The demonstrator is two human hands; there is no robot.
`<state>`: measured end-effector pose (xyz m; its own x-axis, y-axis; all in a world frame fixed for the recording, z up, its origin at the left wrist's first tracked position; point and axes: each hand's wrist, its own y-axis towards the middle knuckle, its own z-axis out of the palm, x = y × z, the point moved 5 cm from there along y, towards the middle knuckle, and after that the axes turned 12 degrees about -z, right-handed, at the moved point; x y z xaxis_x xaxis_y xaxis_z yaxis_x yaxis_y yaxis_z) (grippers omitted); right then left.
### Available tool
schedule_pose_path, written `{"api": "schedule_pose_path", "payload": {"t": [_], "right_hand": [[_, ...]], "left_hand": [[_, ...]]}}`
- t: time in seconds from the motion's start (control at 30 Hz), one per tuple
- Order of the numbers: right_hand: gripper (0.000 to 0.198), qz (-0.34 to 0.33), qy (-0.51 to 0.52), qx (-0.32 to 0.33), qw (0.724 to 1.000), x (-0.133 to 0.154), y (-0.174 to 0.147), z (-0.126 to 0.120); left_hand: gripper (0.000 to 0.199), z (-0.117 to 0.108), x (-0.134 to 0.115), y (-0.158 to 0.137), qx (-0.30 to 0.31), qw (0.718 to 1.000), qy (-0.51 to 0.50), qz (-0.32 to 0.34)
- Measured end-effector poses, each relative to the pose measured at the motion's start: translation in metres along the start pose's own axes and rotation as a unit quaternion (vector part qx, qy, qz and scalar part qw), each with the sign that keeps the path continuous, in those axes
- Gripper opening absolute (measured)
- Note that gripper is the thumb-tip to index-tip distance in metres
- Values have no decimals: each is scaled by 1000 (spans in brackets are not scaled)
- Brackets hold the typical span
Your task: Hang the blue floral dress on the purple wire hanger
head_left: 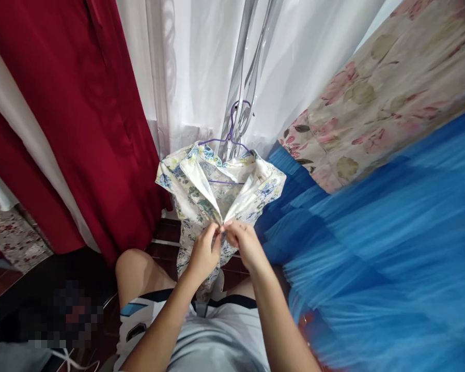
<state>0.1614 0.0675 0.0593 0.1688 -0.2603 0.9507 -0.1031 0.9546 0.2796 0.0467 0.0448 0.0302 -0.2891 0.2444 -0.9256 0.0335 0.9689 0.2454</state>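
A flowered shirt (196, 206) hangs on a purple hanger (231, 124), its collar spread and its lower part dropping between the person's knees. The left hand (206, 242) pinches one front edge of the shirt at the bottom of the neck opening, fingers closed on the cloth. The right hand (241, 238) grips the other edge, just beside it, the fingertips nearly meeting. Behind the shirt is a white curtain (201, 62); left of it, red cloth (112, 144); right of it, blue netting (356, 248) and flowered fabric (372, 113).
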Motion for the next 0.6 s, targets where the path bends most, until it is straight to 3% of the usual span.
{"api": "schedule_pose_path", "payload": {"t": [0.33,0.5,0.6], "right_hand": [[20,-99,39,14,994,126,128,-8],[20,-164,-27,-55,985,125,117,1],[19,-192,-42,-79,977,112,95,6]], "left_hand": [[13,16,-26,-13,78,994,66,27],[11,-1,-23,4,127,989,64,33],[15,-20,-34,21,103,993,25,55]]}}
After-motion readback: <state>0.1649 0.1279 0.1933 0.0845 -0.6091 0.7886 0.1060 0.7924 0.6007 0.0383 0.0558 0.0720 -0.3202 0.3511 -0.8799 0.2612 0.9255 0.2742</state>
